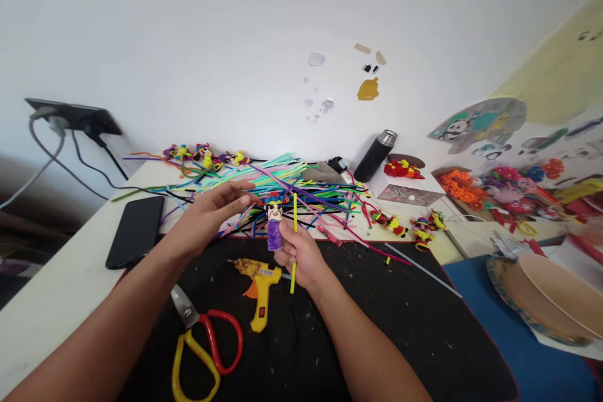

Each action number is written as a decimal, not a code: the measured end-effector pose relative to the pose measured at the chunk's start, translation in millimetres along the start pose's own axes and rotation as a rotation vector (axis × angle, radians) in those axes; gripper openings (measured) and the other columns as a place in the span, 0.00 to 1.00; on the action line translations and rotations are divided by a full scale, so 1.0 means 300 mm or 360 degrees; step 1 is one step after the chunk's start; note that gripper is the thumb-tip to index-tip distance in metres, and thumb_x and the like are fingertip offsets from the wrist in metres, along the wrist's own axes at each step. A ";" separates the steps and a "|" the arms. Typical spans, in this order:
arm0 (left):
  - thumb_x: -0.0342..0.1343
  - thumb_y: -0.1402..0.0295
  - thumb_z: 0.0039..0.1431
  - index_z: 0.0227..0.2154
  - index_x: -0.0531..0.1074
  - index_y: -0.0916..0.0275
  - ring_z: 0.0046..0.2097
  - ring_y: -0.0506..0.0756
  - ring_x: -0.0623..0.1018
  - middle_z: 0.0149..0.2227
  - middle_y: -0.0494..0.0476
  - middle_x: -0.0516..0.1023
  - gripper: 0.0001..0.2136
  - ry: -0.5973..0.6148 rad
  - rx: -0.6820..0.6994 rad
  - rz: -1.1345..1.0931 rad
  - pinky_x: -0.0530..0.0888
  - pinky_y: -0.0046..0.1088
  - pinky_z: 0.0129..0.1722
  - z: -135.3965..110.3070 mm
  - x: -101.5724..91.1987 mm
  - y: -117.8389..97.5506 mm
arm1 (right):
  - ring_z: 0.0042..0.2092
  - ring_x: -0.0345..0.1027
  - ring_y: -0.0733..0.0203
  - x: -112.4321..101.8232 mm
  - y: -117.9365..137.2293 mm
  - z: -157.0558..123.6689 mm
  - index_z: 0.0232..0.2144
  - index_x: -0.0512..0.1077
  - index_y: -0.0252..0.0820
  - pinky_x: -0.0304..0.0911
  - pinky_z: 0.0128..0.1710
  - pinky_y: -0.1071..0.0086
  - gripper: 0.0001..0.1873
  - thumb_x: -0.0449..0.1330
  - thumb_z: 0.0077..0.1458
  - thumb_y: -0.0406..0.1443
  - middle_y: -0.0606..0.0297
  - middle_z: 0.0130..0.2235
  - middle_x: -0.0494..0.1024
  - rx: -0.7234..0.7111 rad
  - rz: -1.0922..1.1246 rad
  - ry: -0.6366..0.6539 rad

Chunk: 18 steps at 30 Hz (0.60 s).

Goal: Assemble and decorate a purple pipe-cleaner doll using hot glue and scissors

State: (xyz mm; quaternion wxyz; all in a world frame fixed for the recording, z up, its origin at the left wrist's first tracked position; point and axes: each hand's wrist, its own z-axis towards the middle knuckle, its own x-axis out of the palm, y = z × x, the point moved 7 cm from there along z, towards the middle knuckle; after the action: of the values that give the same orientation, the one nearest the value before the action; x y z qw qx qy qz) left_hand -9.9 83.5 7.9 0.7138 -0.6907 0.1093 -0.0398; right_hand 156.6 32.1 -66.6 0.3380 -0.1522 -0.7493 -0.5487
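Note:
A small doll (274, 220) with a painted face, a blue, red and yellow headdress and a purple fuzzy body is upright in my right hand (304, 254). The same hand also pinches a yellow pipe cleaner (294, 220), which stands nearly vertical to the right of the doll. To the left, my left hand (219, 206) has its fingers stretched out and apart, the tips close to the headdress. Below the doll, a yellow glue gun (259, 282) lies on the black mat (367, 326). Scissors (207, 339) with one red and one yellow handle lie nearer.
Loose pipe cleaners (325, 198) pile up behind my hands. A phone (136, 231) lies at left. Finished figures (203, 154) lie at the back. A black flask (375, 156) leans beside a white box (407, 191); a bowl (560, 289) stands at right. Cables hang from a wall socket (73, 116).

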 end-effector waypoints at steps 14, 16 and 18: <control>0.71 0.49 0.54 0.44 0.84 0.57 0.48 0.62 0.79 0.45 0.58 0.85 0.21 0.0192 -0.0020 -0.0062 0.75 0.37 0.49 0.002 0.023 0.040 | 0.17 0.34 0.77 0.013 -0.036 -0.005 0.29 0.68 0.41 0.32 0.17 0.76 0.24 0.77 0.48 0.48 0.84 0.15 0.53 0.0116 -0.0069 0.0022; 0.72 0.48 0.53 0.43 0.84 0.57 0.45 0.60 0.79 0.43 0.57 0.85 0.21 0.0162 -0.0037 -0.0071 0.75 0.35 0.47 0.004 0.021 0.046 | 0.17 0.34 0.77 0.016 -0.037 -0.006 0.29 0.69 0.41 0.32 0.17 0.75 0.24 0.77 0.48 0.48 0.84 0.15 0.53 0.0126 -0.0078 0.0034; 0.72 0.48 0.51 0.41 0.84 0.58 0.42 0.59 0.78 0.41 0.57 0.84 0.21 0.0138 -0.0068 -0.0077 0.74 0.34 0.44 0.005 0.022 0.049 | 0.17 0.34 0.77 0.021 -0.036 -0.008 0.29 0.70 0.40 0.31 0.18 0.75 0.24 0.77 0.48 0.48 0.84 0.15 0.53 0.0137 -0.0095 0.0045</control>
State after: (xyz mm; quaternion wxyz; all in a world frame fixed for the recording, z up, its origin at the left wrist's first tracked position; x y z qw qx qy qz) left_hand -4.5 84.2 -7.4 0.6923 -0.7058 0.1243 -0.0844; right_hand 146.2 25.2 -69.7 0.3383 -0.1075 -0.7715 -0.5280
